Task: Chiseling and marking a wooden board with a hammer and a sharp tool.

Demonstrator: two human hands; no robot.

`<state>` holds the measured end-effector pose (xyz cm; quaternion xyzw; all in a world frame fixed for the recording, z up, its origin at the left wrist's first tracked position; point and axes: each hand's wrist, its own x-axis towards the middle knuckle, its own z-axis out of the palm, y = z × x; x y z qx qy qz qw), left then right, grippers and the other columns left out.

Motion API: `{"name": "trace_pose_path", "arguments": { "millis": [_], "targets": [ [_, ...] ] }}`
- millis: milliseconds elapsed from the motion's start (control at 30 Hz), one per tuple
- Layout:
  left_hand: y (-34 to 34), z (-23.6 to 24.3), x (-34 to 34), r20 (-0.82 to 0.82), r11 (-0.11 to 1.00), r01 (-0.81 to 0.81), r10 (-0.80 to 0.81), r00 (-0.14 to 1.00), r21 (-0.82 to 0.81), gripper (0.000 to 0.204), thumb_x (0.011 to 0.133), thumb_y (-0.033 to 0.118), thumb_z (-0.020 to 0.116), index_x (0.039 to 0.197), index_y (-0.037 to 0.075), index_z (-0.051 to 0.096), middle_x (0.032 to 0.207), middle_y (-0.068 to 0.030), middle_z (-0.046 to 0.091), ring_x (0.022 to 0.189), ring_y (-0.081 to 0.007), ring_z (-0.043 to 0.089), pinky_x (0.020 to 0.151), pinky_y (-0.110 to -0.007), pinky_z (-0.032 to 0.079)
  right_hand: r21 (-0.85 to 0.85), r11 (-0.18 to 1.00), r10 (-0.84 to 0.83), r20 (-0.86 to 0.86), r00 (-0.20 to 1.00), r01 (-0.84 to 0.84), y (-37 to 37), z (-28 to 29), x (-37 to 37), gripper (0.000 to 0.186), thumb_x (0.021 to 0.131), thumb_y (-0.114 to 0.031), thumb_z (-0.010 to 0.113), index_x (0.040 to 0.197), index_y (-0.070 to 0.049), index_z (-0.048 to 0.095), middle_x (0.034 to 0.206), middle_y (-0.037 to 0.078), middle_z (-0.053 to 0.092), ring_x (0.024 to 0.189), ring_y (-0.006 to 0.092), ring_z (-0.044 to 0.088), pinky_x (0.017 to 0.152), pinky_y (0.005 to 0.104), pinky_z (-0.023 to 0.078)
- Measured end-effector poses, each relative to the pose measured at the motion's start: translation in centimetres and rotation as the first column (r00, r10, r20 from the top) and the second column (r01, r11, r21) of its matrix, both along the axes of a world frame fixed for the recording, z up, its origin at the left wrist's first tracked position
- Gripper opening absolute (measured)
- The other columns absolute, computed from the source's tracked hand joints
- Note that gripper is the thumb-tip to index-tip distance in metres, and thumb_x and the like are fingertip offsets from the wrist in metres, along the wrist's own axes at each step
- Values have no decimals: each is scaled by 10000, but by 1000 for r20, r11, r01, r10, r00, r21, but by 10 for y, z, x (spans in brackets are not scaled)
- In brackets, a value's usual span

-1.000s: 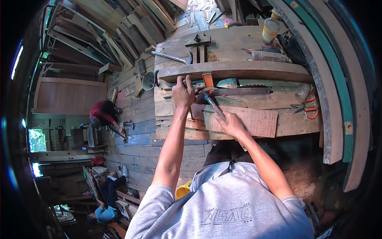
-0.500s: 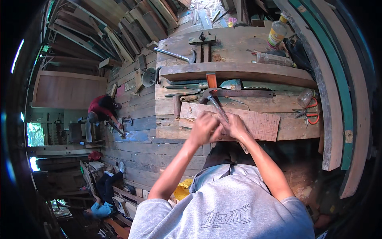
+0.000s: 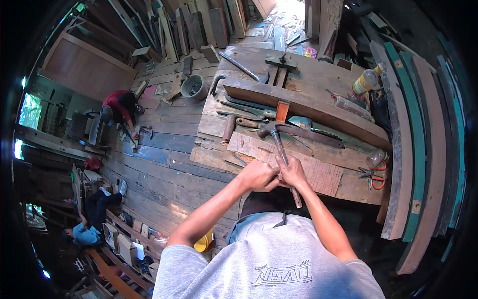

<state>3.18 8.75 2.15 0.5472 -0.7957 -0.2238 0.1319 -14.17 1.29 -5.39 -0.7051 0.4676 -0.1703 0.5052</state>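
Observation:
My right hand (image 3: 293, 172) is closed round the handle of a claw hammer (image 3: 279, 143), whose head rests over or just above the tools on the bench. The handle's end sticks out below the hand. Right beside it, my left hand (image 3: 260, 175) is closed in a fist at the bench's near edge; what it holds, if anything, is hidden. Both hands are over a reddish wooden board (image 3: 318, 172) marked with thin lines. A narrow bluish piece (image 3: 239, 158) shows near the board's left end, too small to name. Beyond lies a hand saw (image 3: 316, 134).
A thick plank (image 3: 308, 107) stands along the wooden bench (image 3: 239, 62). Orange-handled snips (image 3: 377, 177) and a bottle (image 3: 366, 82) lie right. Long boards (image 3: 420, 149) lean at the right. A bucket (image 3: 194, 87) stands on the floor; one person (image 3: 119, 109) crouches left, another (image 3: 89, 229) sits lower left.
The whole view has turned, so the bench now slants down to the right. The hammer handle stands more upright in the picture, and my left fist has shifted slightly down, beside the right hand.

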Motion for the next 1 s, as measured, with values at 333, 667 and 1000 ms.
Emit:
{"name": "trace_pose_path", "arguments": {
  "millis": [333, 667, 1000],
  "targets": [
    [38, 0, 76, 274, 882, -469, 441, 855, 41, 198, 856, 243, 734, 938, 68, 691, 760, -140, 745, 744, -359, 742, 698, -478, 592, 20, 1000, 14, -36, 999, -13, -3, 3, 0, 475, 1033, -421, 589, 908, 32, 656, 739, 286, 638, 804, 481, 686, 738, 526, 508],
    [45, -19, 123, -3, 775, -622, 626, 780, -109, 331, 921, 255, 756, 1211, 98, 728, 932, -179, 744, 859, -411, 726, 712, -489, 569, 16, 1000, -15, -35, 999, 15, 0, 4, 2, 475, 1028, -428, 585, 939, 30, 674, 762, 279, 657, 816, 476, 679, 763, 516, 510],
    [60, -50, 161, -204, 542, -807, 784, 586, -234, 313, 892, 319, 818, 1002, 35, 745, 786, -164, 744, 715, -357, 738, 650, -448, 560, 89, 996, -15, -100, 995, 24, 0, 9, 5, 478, 1018, -439, 605, 985, 29, 695, 760, 255, 669, 800, 423, 702, 758, 492, 516]
  ]
}}
